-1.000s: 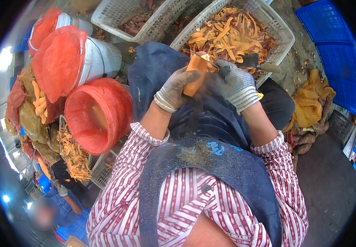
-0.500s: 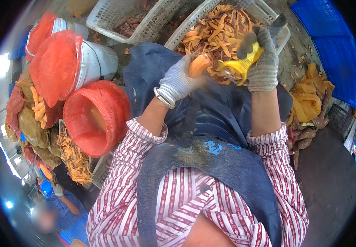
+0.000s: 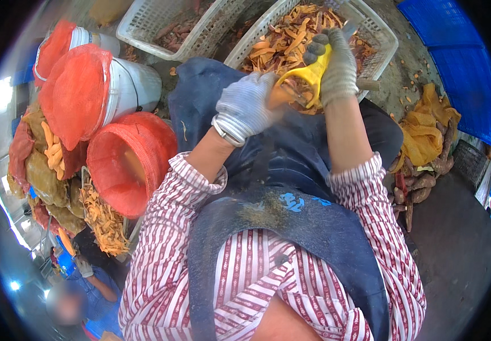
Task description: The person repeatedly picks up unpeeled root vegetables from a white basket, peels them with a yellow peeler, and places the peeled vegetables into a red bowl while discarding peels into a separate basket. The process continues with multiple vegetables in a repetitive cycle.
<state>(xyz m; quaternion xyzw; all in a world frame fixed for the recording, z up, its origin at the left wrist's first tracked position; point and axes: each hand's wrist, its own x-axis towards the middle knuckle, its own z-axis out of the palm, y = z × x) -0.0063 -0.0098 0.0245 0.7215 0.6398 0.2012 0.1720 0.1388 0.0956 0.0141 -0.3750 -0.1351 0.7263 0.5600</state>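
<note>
My left hand (image 3: 246, 105), in a pale knit glove, is closed around an orange-fleshed sweet potato (image 3: 279, 95), mostly peeled and partly hidden by the fingers. In my gloved right hand (image 3: 336, 65) is a yellow peeler (image 3: 312, 74), its blade end against or very close to the sweet potato. A brown stub (image 3: 369, 84) sticks out on the right of this hand and a greyish tip above it; what they belong to I cannot tell. Beneath both hands, a white plastic crate (image 3: 390, 42) holds a heap of orange and reddish peelings (image 3: 279, 40).
Left of my lap stand a red mesh-lined bucket (image 3: 109, 153) and white buckets (image 3: 137, 85) with red mesh. Another white crate (image 3: 169, 54) is beyond. At right lie unpeeled sweet potatoes (image 3: 424, 184) and a yellow mesh sack (image 3: 419, 139). Someone else (image 3: 95, 290) works at lower left.
My right hand has moved left with the peeler, bringing it to the sweet potato. The left hand has turned slightly and keeps its grip. The co-worker's hand has shifted a little.
</note>
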